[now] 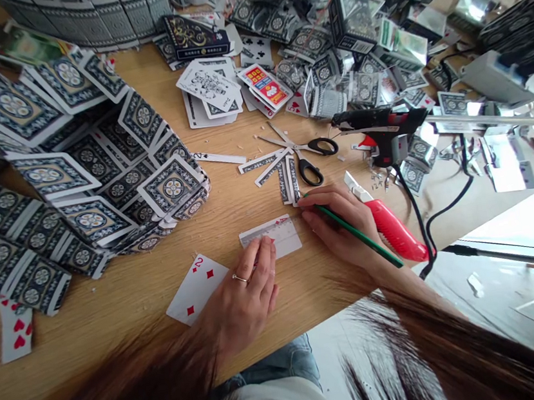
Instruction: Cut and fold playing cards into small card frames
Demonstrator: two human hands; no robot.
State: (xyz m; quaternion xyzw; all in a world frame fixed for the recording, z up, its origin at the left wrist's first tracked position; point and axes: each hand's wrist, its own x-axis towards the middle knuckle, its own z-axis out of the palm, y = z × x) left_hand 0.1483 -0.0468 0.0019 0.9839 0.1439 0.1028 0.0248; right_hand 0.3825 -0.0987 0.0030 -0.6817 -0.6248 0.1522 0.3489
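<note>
My left hand (246,290), with a ring on one finger, presses its fingertips on a clear ruler (263,229) lying over a playing card (287,239). Those fingers lie close together, pressing down from above. My right hand (340,223) is closed around a green pencil (359,235), whose tip end is near some narrow cut card strips (289,181). A two of diamonds (197,289) lies partly under my left hand. Scissors (307,149) rest open beyond the strips.
A large structure of patterned cards (112,167) fills the left side. A red-handled cutter (397,229) and a black glue gun (382,130) with its cable lie at the right. Card stacks (210,93) and boxes (352,21) cover the far side.
</note>
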